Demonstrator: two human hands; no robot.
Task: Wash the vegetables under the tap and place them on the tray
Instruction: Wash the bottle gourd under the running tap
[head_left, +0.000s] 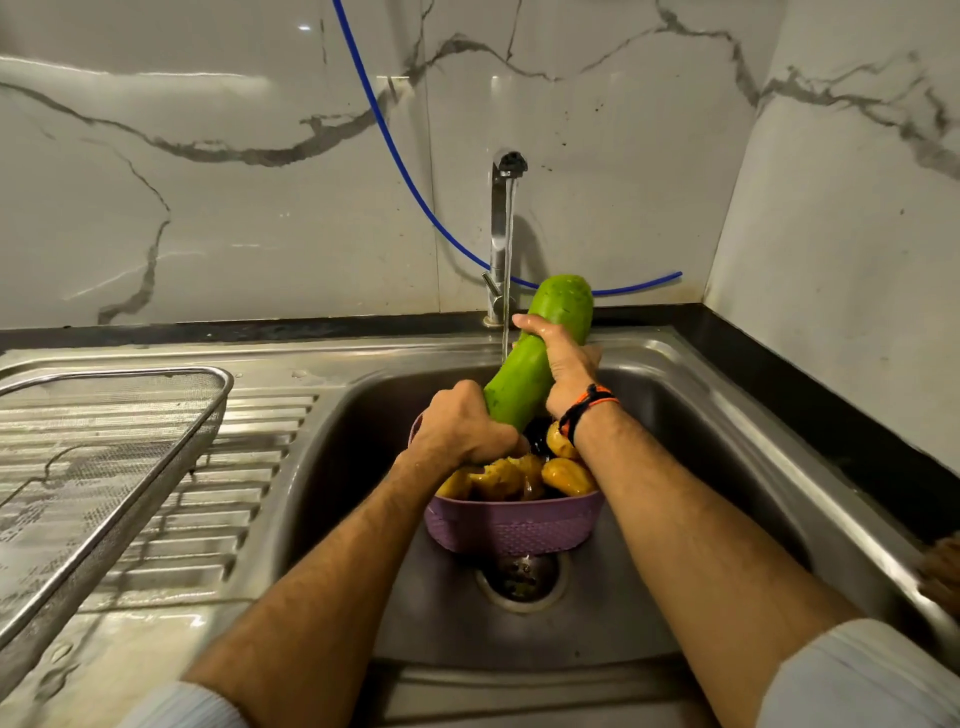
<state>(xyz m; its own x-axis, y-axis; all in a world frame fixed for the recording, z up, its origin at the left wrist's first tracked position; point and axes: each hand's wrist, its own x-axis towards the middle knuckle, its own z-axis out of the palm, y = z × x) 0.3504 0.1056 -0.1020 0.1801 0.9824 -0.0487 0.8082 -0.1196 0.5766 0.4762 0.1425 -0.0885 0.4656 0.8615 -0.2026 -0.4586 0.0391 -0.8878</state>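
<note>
Both hands, left hand (462, 426) low, right hand (563, 358) high, grip gourd (540, 353)

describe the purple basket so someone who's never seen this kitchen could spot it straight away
Find the steel sink under the running tap. In its basin, just behind the drain, sits the purple basket, a perforated plastic tub holding yellow vegetables. It is the only purple thing there.
</note>
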